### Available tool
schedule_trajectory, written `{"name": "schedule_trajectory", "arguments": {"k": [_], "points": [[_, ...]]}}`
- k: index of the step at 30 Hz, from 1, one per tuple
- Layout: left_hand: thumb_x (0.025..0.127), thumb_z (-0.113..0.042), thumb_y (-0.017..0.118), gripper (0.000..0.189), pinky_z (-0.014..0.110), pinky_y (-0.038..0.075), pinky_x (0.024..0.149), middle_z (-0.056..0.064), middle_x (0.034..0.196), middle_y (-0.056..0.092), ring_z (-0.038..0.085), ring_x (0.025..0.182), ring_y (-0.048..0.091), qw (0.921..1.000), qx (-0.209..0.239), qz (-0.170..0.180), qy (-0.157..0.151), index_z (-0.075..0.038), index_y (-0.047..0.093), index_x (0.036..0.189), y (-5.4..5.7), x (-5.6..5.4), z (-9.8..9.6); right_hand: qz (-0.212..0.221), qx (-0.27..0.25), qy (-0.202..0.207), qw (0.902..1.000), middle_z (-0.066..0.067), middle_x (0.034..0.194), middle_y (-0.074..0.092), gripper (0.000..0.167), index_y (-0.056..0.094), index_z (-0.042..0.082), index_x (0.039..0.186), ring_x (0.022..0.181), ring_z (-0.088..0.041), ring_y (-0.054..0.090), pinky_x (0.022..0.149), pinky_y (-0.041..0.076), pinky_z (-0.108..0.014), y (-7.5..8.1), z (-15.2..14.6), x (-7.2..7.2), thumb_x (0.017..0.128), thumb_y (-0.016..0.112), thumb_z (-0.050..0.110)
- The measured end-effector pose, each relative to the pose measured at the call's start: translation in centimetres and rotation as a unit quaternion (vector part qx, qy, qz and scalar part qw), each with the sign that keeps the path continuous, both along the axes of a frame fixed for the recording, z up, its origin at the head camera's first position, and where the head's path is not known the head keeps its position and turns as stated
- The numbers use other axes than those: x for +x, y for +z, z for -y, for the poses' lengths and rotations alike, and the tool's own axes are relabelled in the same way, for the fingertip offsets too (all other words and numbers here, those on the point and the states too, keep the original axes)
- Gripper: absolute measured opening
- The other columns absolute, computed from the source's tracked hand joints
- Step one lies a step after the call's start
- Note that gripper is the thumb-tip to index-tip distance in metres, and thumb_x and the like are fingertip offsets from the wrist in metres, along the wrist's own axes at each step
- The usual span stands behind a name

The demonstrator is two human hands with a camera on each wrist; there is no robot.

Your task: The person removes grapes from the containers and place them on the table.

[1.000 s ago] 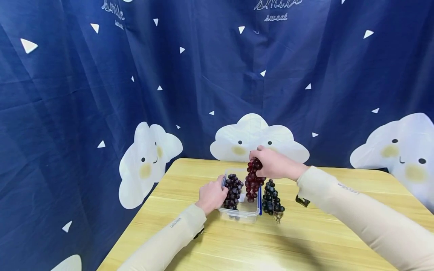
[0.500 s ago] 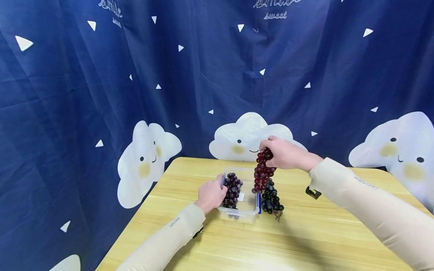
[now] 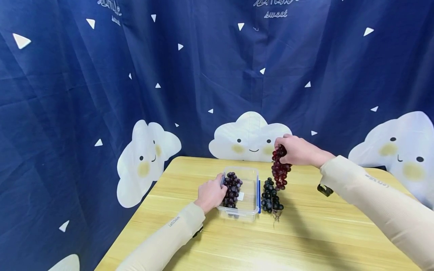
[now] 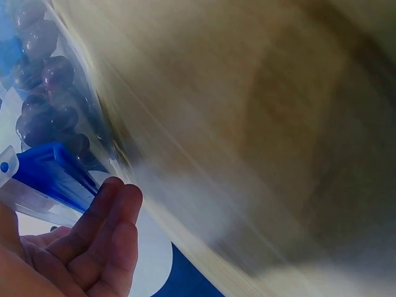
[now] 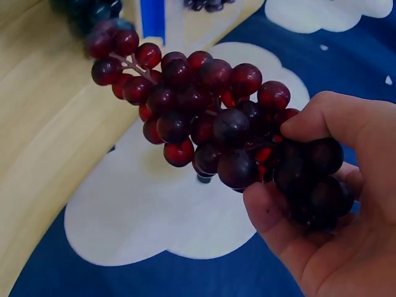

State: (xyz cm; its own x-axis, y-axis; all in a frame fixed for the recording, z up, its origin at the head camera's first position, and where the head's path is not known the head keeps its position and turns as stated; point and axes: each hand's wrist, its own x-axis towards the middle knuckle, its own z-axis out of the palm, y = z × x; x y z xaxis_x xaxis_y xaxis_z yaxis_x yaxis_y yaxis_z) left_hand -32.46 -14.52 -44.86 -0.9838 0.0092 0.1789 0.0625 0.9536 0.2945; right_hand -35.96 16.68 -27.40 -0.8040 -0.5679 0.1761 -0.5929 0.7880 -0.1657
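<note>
Clear box (image 3: 249, 192): purple grapes (image 3: 232, 190) inside; red grapes (image 3: 280, 172) outside.

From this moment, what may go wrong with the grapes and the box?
The right hand grips the dark-red bunch of round grapes only at its upper end, so it may slip.
It appears close to the blue-black bunch of round grapes on the pale wooden table; lowering it might tangle them.
The left hand holds the clear rectangular plastic box by its side; a tug could shift the purple bunch of round grapes inside.
</note>
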Motion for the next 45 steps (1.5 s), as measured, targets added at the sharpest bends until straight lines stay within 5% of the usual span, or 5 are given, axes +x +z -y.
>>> {"name": "schedule_trajectory", "arguments": {"k": [28, 45], "points": [[0.094, -0.035, 0.051, 0.057, 0.037, 0.039, 0.047, 0.004, 0.065, 0.057, 0.020, 0.052, 0.051, 1.0000, 0.004, 0.001, 0.003, -0.023, 0.045, 0.150, 0.0, 0.2, 0.1, 0.007, -0.004, -0.072, 0.9973, -0.014, 0.097, 0.054, 0.026, 0.063, 0.005, 0.105, 0.082, -0.027, 0.050, 0.068, 0.044, -0.041, -3.8, -3.4, -4.7, 0.080, 0.072, 0.010], [0.095, -0.034, 0.052, 0.056, 0.037, 0.039, 0.045, 0.003, 0.063, 0.056, 0.020, 0.049, 0.051, 1.0000, 0.010, 0.000, 0.001, -0.021, 0.045, 0.149, 0.1, 0.2, 0.0, 0.010, 0.025, -0.036, 0.9990, -0.010, 0.093, 0.054, 0.028, 0.063, 0.009, 0.100, 0.072, -0.024, 0.052, 0.065, 0.045, -0.040, -4.3, -4.1, -1.9, 0.075, 0.077, 0.009]]}}
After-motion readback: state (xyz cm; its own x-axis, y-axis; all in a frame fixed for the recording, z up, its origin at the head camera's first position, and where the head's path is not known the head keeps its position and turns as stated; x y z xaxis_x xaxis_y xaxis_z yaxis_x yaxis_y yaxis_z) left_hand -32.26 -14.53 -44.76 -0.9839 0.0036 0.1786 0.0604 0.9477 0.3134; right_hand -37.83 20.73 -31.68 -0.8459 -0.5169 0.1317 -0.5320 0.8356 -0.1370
